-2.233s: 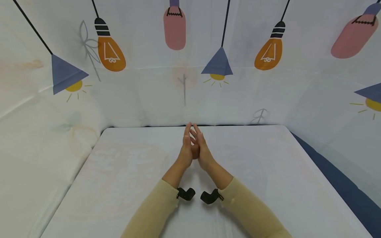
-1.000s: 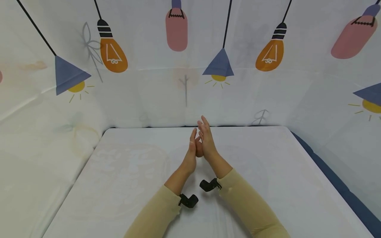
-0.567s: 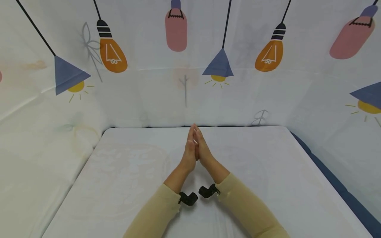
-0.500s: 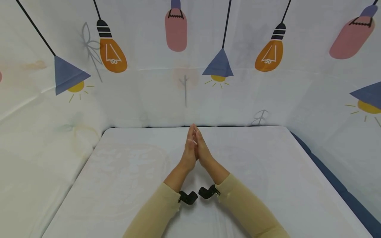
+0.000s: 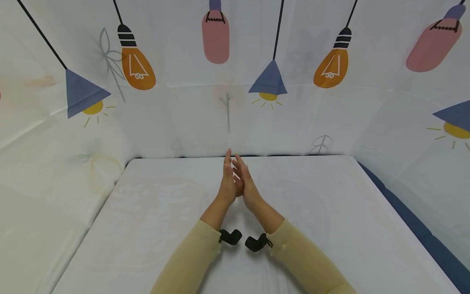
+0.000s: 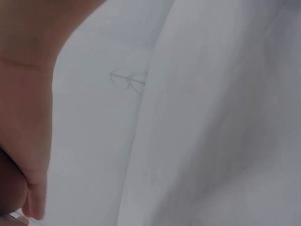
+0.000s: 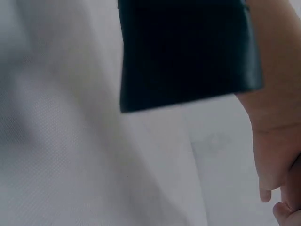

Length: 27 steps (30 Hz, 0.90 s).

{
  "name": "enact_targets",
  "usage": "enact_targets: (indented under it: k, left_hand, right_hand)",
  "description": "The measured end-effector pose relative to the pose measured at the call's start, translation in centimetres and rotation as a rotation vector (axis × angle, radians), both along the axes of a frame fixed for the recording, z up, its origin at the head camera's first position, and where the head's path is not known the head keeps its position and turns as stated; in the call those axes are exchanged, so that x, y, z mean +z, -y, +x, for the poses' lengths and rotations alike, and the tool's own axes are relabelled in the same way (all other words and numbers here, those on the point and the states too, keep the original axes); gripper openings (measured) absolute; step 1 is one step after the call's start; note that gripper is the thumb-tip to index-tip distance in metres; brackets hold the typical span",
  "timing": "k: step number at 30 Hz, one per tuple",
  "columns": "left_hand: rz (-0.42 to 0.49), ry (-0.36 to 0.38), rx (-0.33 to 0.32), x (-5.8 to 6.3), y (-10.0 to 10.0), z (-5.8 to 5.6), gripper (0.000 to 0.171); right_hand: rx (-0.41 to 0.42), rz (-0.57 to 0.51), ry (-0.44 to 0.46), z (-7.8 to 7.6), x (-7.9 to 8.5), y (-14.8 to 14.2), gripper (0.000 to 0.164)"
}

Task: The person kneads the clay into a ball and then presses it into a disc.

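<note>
Over the middle of the table my left hand and right hand meet palm to palm, their fingers straight and pointing away from me. Left fingertips reach slightly farther forward than the right ones, with a small gap between the two sets. Lower down, around the thumbs, the hands touch. No object shows between them. The left wrist view has the left hand along its left edge, while the right hand fills the right side of the right wrist view. The inner palms are mostly hidden.
A white-covered table lies below the hands. Behind it hangs a pale curtain printed with lamps and bulbs. Black wrist cameras, one on the left and one on the right, sit close together at the sleeve cuffs.
One second ago the right hand was farther forward; then the fingertips met evenly. Now the left hand has slid forward past the right, and the fingertips have parted.
</note>
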<state>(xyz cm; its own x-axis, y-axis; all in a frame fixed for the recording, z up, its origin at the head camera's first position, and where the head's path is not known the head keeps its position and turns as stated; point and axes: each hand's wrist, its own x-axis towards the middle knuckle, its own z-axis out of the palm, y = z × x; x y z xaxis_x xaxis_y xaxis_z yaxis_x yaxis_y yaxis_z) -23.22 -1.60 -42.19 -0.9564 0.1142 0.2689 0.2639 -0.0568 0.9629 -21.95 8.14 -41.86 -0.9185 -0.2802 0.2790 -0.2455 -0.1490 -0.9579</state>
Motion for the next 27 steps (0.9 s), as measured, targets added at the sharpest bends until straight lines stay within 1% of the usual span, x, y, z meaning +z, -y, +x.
enact_targets:
  k: [2, 3, 5, 7, 9, 10, 12, 13, 16, 20, 25, 27]
  left_hand:
    - [0.022, 0.056, 0.001, -0.1, 0.1, -0.4, 0.114]
    - [0.041, 0.092, -0.006, -0.1, 0.1, -0.5, 0.116]
    - [0.047, 0.159, -0.035, -0.1, 0.2, -0.6, 0.116]
    - [0.032, 0.227, -0.076, -0.1, 0.3, -0.5, 0.105]
    - [-0.003, 0.263, -0.122, -0.3, 0.3, -0.2, 0.09]
    - [-0.026, 0.268, -0.142, -0.5, 0.3, -0.1, 0.082]
    - [-0.05, 0.263, -0.166, -0.7, 0.1, 0.2, 0.075]
    - [-0.049, 0.254, -0.177, -0.8, 0.0, 0.3, 0.076]
    - [-0.057, 0.22, -0.183, -0.8, -0.3, 0.6, 0.085]
    - [-0.072, 0.167, -0.193, -0.7, -0.6, 0.9, 0.1]
    - [-0.006, 0.134, -0.238, -0.8, -0.8, 1.1, 0.106]
    - [0.025, 0.119, -0.265, -0.7, -0.9, 1.4, 0.107]
  right_hand:
    - [0.018, -0.006, -0.043, 0.0, 0.0, -0.1, 0.072]
    - [0.026, -0.003, -0.068, 0.1, 0.1, -0.2, 0.074]
    - [0.037, -0.007, -0.115, 0.2, 0.3, -0.3, 0.078]
    - [0.039, -0.004, -0.147, 0.2, 0.5, -0.5, 0.081]
    - [0.031, 0.002, -0.161, 0.2, 0.7, -0.7, 0.081]
    - [0.025, -0.002, -0.16, 0.1, 0.7, -0.9, 0.08]
    - [0.009, -0.007, -0.15, -0.2, 0.8, -1.1, 0.077]
    - [0.0, -0.009, -0.144, -0.3, 0.8, -1.2, 0.077]
    - [-0.03, -0.023, -0.131, -0.6, 1.0, -1.4, 0.079]
    - [-0.094, -0.004, -0.152, -1.1, 1.1, -1.8, 0.082]
    - [-0.178, 0.005, -0.186, -2.4, 0.9, -2.5, 0.066]
    - [-0.204, 0.002, -0.182, -2.9, 0.8, -2.8, 0.059]
